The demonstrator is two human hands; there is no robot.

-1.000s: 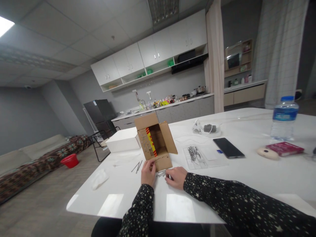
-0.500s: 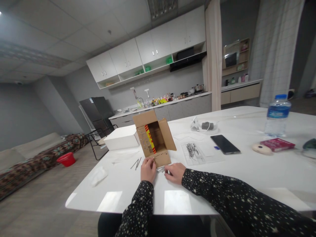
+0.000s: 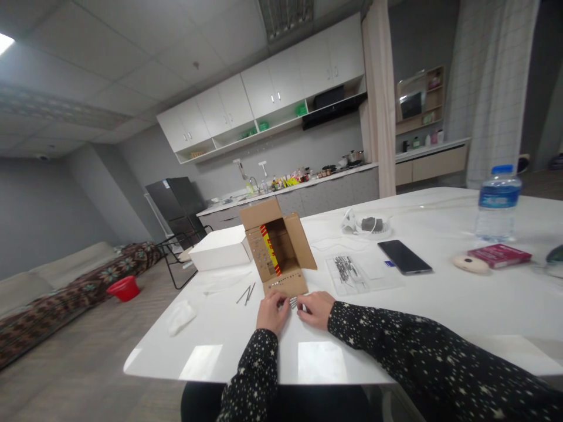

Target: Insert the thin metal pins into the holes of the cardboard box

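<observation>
Several thin metal nails [image 3: 293,302] lie together on the white table between my hands, right in front of an open cardboard box. My left hand [image 3: 271,310] is at their left ends, fingers bent and drawn together; what its fingertips hold is hidden. From the other side, my right hand [image 3: 315,308] has its curled fingers closed at the nails' right ends. The cardboard box [image 3: 259,252] opens toward me, its lower flap reaching down to my fingers. Left of my left hand, a few more long nails [image 3: 248,293] lie loose.
A clear plastic case [image 3: 347,274] of small metal parts lies right of the box, with a phone [image 3: 403,257] beyond. A white box [image 3: 220,249] stands behind left. A crumpled white bag [image 3: 181,316] lies left. Farther right are a water bottle [image 3: 498,205] and red box [image 3: 499,255].
My left hand has slid slightly right and down off the box's flap, toward the nails. The right hand stays beside them. The whole view has shifted a little.
</observation>
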